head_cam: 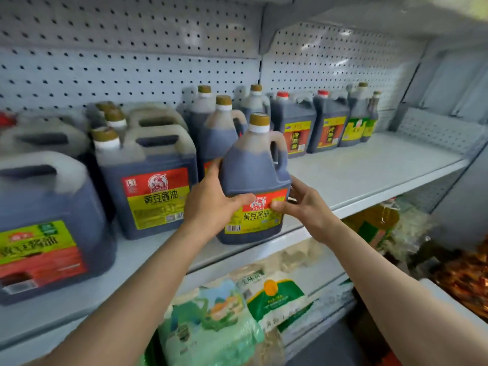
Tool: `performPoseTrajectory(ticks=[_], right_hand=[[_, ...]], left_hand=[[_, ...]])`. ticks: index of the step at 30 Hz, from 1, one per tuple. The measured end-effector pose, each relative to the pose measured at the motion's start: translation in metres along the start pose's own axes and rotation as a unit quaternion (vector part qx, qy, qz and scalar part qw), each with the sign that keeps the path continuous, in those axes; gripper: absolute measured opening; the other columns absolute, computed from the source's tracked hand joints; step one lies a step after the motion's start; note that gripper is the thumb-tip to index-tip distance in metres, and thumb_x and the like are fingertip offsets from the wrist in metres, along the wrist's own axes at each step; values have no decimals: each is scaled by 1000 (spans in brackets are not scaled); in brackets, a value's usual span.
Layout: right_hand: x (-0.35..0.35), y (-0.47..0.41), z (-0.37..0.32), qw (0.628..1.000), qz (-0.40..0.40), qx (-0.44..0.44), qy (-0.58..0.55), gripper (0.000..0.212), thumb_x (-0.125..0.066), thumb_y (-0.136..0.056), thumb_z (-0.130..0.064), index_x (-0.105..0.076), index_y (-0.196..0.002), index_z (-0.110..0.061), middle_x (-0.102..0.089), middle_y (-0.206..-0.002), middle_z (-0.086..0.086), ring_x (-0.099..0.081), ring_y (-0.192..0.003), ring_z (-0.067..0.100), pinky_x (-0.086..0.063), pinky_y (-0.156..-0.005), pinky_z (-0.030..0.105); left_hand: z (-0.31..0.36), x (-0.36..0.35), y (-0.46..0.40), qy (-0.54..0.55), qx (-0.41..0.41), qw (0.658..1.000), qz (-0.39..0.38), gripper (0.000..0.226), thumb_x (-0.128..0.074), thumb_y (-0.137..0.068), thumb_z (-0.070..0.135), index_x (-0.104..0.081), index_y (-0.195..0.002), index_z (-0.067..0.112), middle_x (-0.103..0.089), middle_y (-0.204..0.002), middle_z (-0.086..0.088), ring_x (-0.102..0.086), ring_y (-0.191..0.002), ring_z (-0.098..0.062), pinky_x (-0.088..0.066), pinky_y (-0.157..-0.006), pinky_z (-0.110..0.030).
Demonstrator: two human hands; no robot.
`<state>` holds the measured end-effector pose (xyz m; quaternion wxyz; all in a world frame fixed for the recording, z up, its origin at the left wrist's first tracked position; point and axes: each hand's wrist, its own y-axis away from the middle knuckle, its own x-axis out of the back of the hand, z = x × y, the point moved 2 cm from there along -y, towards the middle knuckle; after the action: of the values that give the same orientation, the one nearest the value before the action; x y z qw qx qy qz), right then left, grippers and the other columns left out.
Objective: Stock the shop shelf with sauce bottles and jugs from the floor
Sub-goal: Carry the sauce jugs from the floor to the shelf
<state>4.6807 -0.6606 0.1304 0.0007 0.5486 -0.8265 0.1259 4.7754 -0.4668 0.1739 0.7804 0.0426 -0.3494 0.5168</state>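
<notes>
A dark soy sauce jug (253,167) with a gold cap and a red-and-yellow label stands upright at the front edge of the white shelf (369,165). My left hand (214,204) grips its left side, thumb across the label. My right hand (301,204) holds its right side, thumb on the label. More soy sauce jugs of the same kind (211,133) stand behind it. Larger square jugs (148,180) fill the shelf to the left.
Red-capped vinegar jugs (295,128) and green-labelled bottles (356,120) stand at the shelf's back right. A pegboard wall (132,62) backs the shelf. The lower shelf holds bagged goods (219,318) and an oil bottle (375,220). An upper shelf (369,11) hangs overhead.
</notes>
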Motion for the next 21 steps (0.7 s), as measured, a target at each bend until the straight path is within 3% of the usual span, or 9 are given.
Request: performPoseTrajectory(ticks=[3, 13, 15, 17, 19, 21], right_hand=[[0, -21, 3, 999, -15, -6, 30, 63, -74, -83, -4, -52, -141, -12, -67, -130, 8, -62, -118, 16, -54, -93, 32], [-2, -37, 11, 996, -36, -28, 72, 63, -74, -84, -18, -50, -142, -14, -67, -129, 10, -61, -121, 23, -52, -100, 43], [-2, -35, 11, 995, -41, -39, 77, 60, -75, -86, -19, -51, -142, -17, -67, -129, 10, -62, -121, 26, -53, -100, 45], [2, -31, 8, 995, -27, -49, 85, 59, -73, -89, -16, -50, -143, -19, -69, -125, 8, -66, -113, 19, -55, -92, 37], [10, -19, 4, 994, 16, -63, 90, 65, -74, -89, -17, -45, -148, -22, -71, -121, 6, -67, -105, 12, -56, -88, 35], [26, 2, 3, 988, 65, -79, 118, 72, -78, -86, -27, -44, -149, -26, -71, -121, 3, -68, -108, 10, -56, -97, 40]], left_hand=[[-8, -1, -15, -22, -6, 1000, 13, 91, -84, -68, 50, -37, -143, 31, -64, -131, -4, -61, -114, -36, -51, -87, -41], [-15, -8, -27, -61, -4, 998, 14, 93, -78, -78, 49, -26, -150, 22, -58, -136, -11, -58, -117, -40, -45, -85, -40], [-14, -10, -24, -52, 4, 998, 21, 95, -77, -79, 47, -23, -152, 21, -55, -140, -12, -56, -120, -39, -46, -89, -42], [-10, -15, -15, -47, 10, 998, 45, 96, -76, -82, 43, -20, -155, 17, -47, -147, -13, -49, -129, -37, -43, -99, -44], [0, -20, 2, -70, -13, 992, 103, 96, -75, -84, 38, -17, -156, 12, -32, -157, -17, -35, -141, -37, -33, -112, -46], [18, -26, 23, -91, -70, 977, 179, 95, -74, -85, 35, -17, -156, 10, -20, -161, -20, -22, -147, -38, -24, -118, -47]])
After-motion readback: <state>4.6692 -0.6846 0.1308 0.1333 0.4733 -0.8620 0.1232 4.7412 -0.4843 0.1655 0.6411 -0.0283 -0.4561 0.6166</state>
